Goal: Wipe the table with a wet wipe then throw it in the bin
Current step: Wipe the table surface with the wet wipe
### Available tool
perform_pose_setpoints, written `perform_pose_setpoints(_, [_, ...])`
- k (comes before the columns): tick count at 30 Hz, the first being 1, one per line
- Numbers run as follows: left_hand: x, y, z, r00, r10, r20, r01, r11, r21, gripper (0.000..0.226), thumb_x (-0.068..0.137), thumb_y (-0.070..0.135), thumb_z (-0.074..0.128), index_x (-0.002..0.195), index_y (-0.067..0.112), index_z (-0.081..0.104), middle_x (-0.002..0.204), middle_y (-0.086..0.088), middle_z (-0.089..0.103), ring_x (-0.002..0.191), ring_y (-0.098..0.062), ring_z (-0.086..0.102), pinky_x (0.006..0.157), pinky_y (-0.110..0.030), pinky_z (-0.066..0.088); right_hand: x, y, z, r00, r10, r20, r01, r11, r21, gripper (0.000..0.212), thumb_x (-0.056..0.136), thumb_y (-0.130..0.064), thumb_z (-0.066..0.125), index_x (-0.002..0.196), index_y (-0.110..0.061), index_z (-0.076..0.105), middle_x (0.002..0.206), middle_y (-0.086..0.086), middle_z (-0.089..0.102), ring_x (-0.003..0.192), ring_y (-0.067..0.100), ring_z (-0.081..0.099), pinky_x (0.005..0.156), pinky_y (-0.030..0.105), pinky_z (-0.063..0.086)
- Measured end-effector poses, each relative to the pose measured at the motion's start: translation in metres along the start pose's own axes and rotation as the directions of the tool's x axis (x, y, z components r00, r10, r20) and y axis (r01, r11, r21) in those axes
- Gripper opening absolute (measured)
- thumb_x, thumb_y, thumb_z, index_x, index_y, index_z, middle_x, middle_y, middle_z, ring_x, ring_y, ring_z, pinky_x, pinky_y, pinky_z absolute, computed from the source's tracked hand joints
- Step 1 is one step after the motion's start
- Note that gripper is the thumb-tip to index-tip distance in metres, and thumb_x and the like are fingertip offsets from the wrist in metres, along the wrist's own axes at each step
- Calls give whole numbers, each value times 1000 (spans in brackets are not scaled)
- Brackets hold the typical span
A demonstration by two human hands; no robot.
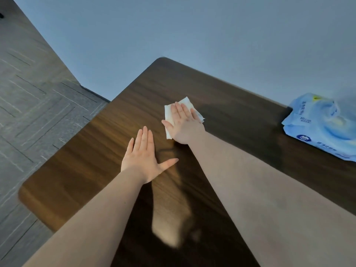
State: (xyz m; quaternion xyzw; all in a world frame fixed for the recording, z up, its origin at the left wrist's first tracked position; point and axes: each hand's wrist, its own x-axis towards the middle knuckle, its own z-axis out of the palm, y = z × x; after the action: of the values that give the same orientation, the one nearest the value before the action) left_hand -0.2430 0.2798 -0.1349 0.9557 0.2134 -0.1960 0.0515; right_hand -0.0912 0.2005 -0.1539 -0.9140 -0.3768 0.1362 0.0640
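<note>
A dark wooden table (92, 151) fills the middle of the head view. A white wet wipe (185, 102) lies flat on it, toward the far side. My right hand (183, 123) presses down on the wipe with its palm and fingers spread, covering most of it. My left hand (143, 158) rests flat on the bare table just to the left and nearer me, fingers apart, holding nothing. No bin is in view.
A light blue pack of wet wipes (321, 126) lies at the table's right edge by the wall. A plain pale wall (192, 31) stands behind the table. Grey patterned carpet (34, 105) covers the floor on the left.
</note>
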Motion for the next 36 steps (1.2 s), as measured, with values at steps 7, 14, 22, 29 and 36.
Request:
perform_pose_setpoints(7, [-7, 33, -9, 990, 144, -5, -142, 979, 144, 101, 78, 78, 3, 150, 8, -9, 160, -6, -12, 147, -16, -9, 118, -33, 1, -80, 85, -6, 974, 219, 58, -221, 975, 32, 69, 96, -57, 10, 151, -17, -5, 160, -2, -9, 146, 13, -11, 118, 37, -8])
perform_pose_setpoints(14, [-19, 163, -2, 927, 374, 35, -375, 921, 107, 102, 78, 80, 10, 151, 12, -8, 160, -3, -12, 146, -16, -10, 118, -33, 0, -190, 194, -12, 901, 429, 63, -432, 901, 39, 71, 96, -58, 9, 150, -16, -11, 160, 0, -14, 145, 14, -15, 116, 35, -12])
perform_pose_setpoints(22, [-48, 302, 12, 836, 544, 68, -548, 825, 138, 98, 81, 78, 13, 150, 13, -10, 159, -3, -15, 146, -15, -11, 117, -33, -2, -350, 330, -14, 712, 698, 72, -702, 708, 81, 70, 96, -57, 8, 150, -17, -13, 160, 0, -15, 146, 14, -13, 118, 37, -8])
perform_pose_setpoints(29, [-78, 414, 25, 689, 713, 131, -723, 661, 202, 97, 79, 78, 9, 150, 15, -13, 158, 0, -19, 145, -12, -15, 117, -33, -5, -472, 413, -8, 521, 852, 50, -848, 509, 150, 70, 97, -56, 9, 151, -15, -9, 160, 1, -11, 147, 16, -10, 118, 37, -6])
perform_pose_setpoints(36, [-116, 506, 48, 583, 788, 199, -810, 543, 223, 101, 76, 83, 12, 149, 17, -15, 157, 1, -21, 144, -12, -18, 116, -34, -8, -560, 463, 1, 357, 929, 94, -926, 338, 170, 69, 97, -55, 8, 149, -14, -13, 160, 2, -15, 146, 18, -12, 118, 38, -7])
